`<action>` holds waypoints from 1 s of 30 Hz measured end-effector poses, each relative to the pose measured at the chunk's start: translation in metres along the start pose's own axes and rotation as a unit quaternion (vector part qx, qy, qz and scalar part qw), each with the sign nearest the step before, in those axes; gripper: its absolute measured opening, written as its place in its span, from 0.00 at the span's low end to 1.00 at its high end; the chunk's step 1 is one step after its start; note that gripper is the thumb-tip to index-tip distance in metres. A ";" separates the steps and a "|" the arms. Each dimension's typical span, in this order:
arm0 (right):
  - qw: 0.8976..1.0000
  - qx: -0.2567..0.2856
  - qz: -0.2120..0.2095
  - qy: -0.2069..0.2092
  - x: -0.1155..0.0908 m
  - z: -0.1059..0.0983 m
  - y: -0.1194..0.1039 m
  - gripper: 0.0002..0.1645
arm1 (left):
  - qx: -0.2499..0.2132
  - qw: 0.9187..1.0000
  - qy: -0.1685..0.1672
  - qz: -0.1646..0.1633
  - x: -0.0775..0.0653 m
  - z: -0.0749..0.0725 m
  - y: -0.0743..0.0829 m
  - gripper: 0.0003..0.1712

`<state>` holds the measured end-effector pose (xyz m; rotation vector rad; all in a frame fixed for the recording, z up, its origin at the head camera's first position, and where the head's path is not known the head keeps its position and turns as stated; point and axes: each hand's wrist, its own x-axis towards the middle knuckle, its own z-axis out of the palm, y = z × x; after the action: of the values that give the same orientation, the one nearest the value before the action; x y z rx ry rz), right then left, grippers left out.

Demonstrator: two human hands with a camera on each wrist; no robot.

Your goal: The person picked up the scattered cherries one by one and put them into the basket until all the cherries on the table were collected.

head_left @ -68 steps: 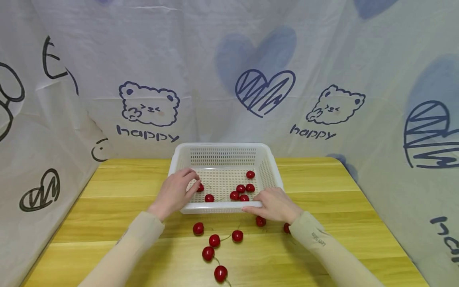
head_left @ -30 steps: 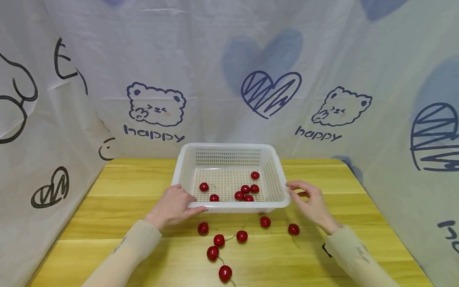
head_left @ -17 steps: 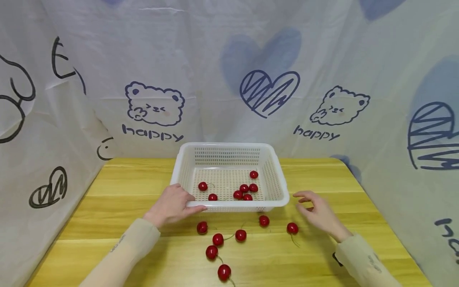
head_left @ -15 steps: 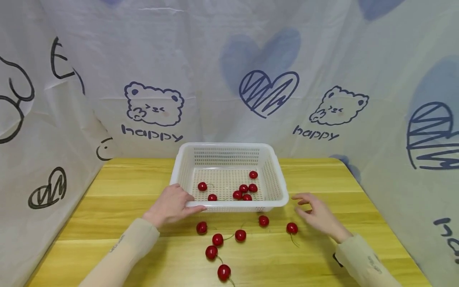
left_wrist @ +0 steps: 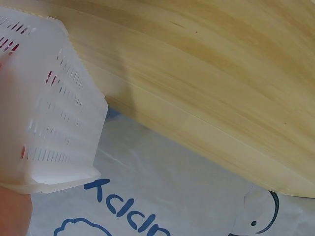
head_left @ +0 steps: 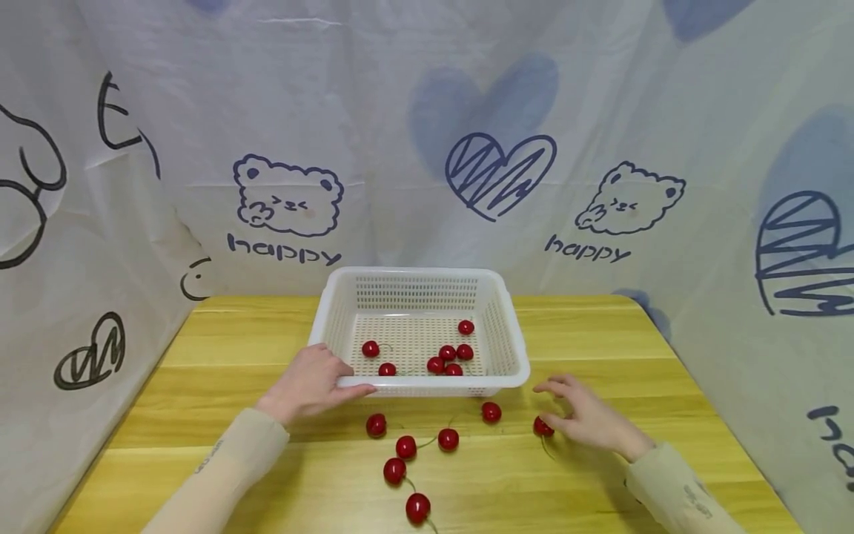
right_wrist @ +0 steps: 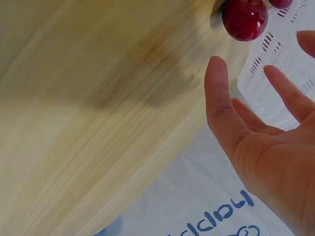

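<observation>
My left hand [head_left: 308, 384] grips the front left corner of a white slotted plastic basket [head_left: 427, 382], thumb along the front wall and fingers over the rim. In the left wrist view the basket [left_wrist: 64, 113] fills the left side, with only a bit of the hand [left_wrist: 14, 214] showing under its rim. To the right of the basket, my right hand [head_left: 590, 417] is over a stemmed cherry [head_left: 541, 427], thumb and fingers spread. The right wrist view shows that hand [right_wrist: 275, 152] with nothing between its fingers, and a cherry [right_wrist: 244, 19] beyond the fingertips.
Several red cherries [head_left: 447, 353] lie inside the basket. More cherries [head_left: 394, 471] with stems are scattered on the wooden table [head_left: 320, 489] in front of it. A white printed cloth [head_left: 400, 200] hangs close behind the table and at both sides.
My left hand has come down onto the basket's corner. My right hand has let go of the basket rim and moved down to the right-hand cherry. The basket has just shifted slightly left.
</observation>
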<state>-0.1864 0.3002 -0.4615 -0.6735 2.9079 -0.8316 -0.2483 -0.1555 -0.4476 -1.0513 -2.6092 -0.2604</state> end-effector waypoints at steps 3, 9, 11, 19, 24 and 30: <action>1.000 -0.023 -0.009 -0.008 0.000 0.002 -0.002 0.24 | 0.001 1.000 -0.001 0.000 0.000 0.000 0.000 0.30; 0.999 -0.038 -0.015 -0.029 0.000 0.008 -0.004 0.23 | -0.002 1.000 0.001 -0.002 0.001 0.000 -0.001 0.30; 0.998 -0.039 -0.013 -0.038 0.000 0.009 -0.004 0.23 | -0.002 1.000 0.002 -0.004 0.000 -0.001 0.000 0.30; 0.997 -0.051 -0.029 -0.048 0.002 0.016 -0.006 0.21 | -0.005 1.000 0.001 -0.009 0.001 0.000 0.000 0.31; 0.996 -0.045 -0.032 -0.064 0.005 0.018 -0.011 0.19 | -0.006 1.000 0.000 -0.011 0.000 0.001 0.000 0.30; 0.995 -0.031 -0.032 -0.084 0.007 0.017 -0.015 0.16 | -0.005 1.000 -0.002 -0.015 0.000 0.001 0.000 0.31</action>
<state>-0.1836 0.2773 -0.4675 -0.8052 2.7836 -0.6575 -0.2483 -0.1558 -0.4482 -1.0164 -2.6316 -0.2793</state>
